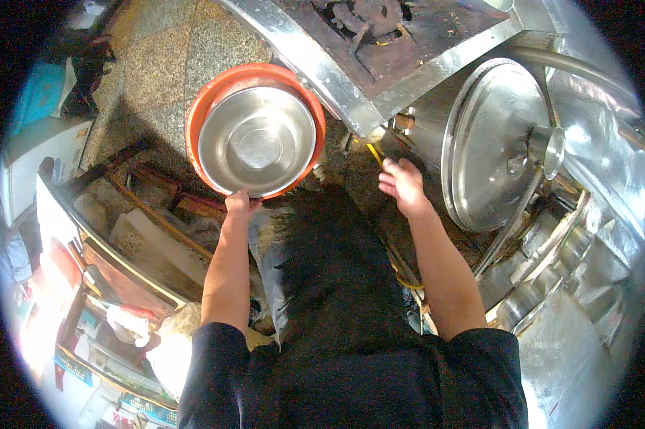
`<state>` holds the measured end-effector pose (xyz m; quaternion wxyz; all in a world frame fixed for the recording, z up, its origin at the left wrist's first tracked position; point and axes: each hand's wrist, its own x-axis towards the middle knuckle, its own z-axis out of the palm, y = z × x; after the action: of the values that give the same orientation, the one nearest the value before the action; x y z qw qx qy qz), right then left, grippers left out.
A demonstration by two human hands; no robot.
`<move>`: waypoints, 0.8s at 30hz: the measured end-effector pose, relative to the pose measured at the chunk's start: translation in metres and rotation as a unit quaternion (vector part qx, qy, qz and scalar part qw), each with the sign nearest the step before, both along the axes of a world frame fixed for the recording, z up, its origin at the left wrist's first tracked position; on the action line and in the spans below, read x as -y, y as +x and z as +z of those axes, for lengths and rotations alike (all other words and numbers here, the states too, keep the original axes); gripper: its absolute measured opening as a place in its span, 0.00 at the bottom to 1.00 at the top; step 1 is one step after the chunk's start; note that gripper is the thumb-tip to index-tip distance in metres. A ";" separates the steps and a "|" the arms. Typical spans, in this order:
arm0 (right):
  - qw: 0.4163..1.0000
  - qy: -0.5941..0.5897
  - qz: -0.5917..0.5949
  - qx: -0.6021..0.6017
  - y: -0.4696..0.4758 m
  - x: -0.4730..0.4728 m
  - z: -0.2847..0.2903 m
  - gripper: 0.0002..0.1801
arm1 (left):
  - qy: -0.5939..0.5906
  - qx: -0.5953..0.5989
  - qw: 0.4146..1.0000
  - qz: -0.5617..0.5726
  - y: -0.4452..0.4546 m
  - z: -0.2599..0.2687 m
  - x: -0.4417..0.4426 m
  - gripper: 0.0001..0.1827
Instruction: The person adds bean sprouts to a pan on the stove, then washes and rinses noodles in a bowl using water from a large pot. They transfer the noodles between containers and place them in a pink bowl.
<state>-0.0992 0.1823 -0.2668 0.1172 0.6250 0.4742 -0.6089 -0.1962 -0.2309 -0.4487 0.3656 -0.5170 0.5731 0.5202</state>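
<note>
My left hand (242, 202) grips the near rim of a shiny steel basin (257, 142). The basin looks empty and sits within or over an orange-red basin (193, 120), whose rim shows around it; whether my fingers also hold the orange rim is hidden. Off to the right, my right hand (400, 182) is beside the front corner of the metal stove. Its fingers are curled at the lower end of a thin yellow stick-like thing (375, 154), which reaches up to below the stove's corner; the grip is not clear.
A steel-edged stove (349, 96) with a dark burner (370, 27) stands ahead. At right is a large pot with a round steel lid (496, 145), a long-handled ladle (546, 152) lying across it. A wooden-edged shelf or cart (134, 257) is at left, near a white box (48, 155).
</note>
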 end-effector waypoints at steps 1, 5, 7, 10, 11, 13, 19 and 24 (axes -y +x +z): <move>0.998 0.010 -0.067 -0.012 -0.007 -0.003 -0.016 0.49 | -0.005 -0.001 1.000 -0.022 0.001 0.000 -0.002 0.13; 0.970 0.017 -0.242 -0.034 -0.029 -0.020 -0.057 0.31 | -0.011 0.005 0.998 -0.054 0.008 0.000 -0.004 0.14; 0.981 0.053 -0.178 -0.057 -0.032 -0.018 -0.063 0.22 | -0.008 0.027 0.999 -0.047 0.010 0.001 -0.003 0.15; 0.967 0.184 0.109 -0.136 -0.032 -0.001 -0.059 0.17 | 0.016 0.068 0.997 -0.020 0.010 0.002 -0.003 0.17; 0.840 0.381 0.356 -0.148 -0.029 0.003 -0.052 0.19 | 0.006 0.068 0.997 -0.020 0.009 0.005 -0.004 0.17; 0.775 0.403 0.452 -0.179 -0.031 0.016 -0.043 0.21 | -0.019 0.066 0.997 -0.018 0.009 0.013 -0.007 0.17; 0.716 0.368 0.572 -0.157 -0.055 0.035 -0.053 0.26 | -0.036 -0.011 0.978 -0.207 0.019 0.064 -0.008 0.15; 0.723 0.273 0.613 -0.165 -0.065 0.033 -0.057 0.22 | -0.031 -0.028 0.983 -0.179 0.041 0.109 0.002 0.15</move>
<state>-0.1642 0.1496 -0.3234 0.2094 0.0931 0.9113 -0.3421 -0.1549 -0.2326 -0.3395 0.4202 -0.4028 0.6822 0.4425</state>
